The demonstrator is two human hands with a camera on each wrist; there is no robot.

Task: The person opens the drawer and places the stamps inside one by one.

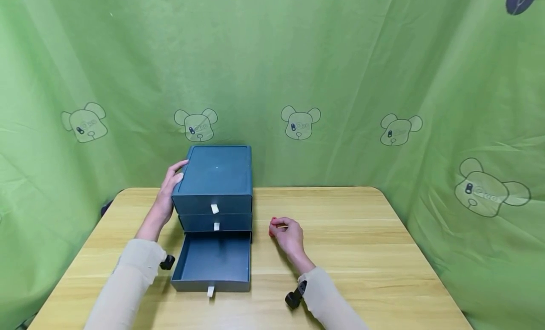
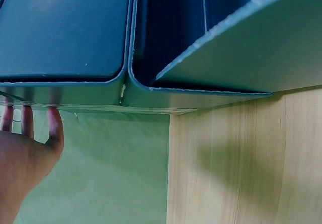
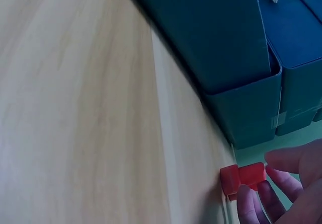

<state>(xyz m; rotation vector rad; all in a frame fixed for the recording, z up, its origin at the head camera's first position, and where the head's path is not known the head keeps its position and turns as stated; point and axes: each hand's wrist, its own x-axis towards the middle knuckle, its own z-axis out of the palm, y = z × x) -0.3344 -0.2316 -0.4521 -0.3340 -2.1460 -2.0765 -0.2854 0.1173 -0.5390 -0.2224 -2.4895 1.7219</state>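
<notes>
A dark blue drawer unit (image 1: 219, 171) stands on the table with its bottom drawer (image 1: 213, 286) pulled out; the inside of that drawer is bare. My left hand (image 1: 166, 193) touches the unit's left side near the top, and in the left wrist view its fingertips (image 2: 54, 121) press against the wall. Right of the unit, my right hand (image 1: 290, 236) pinches a small red block (image 3: 244, 177) at the table surface. The block seems to have two joined parts, and the fingers cover some of it.
The wooden table (image 1: 353, 254) extends to the right of the unit. White pull tabs (image 1: 215, 208) hang on the drawer fronts; the upper two drawers are closed. A green curtain (image 1: 272, 74) surrounds the table behind and at the sides.
</notes>
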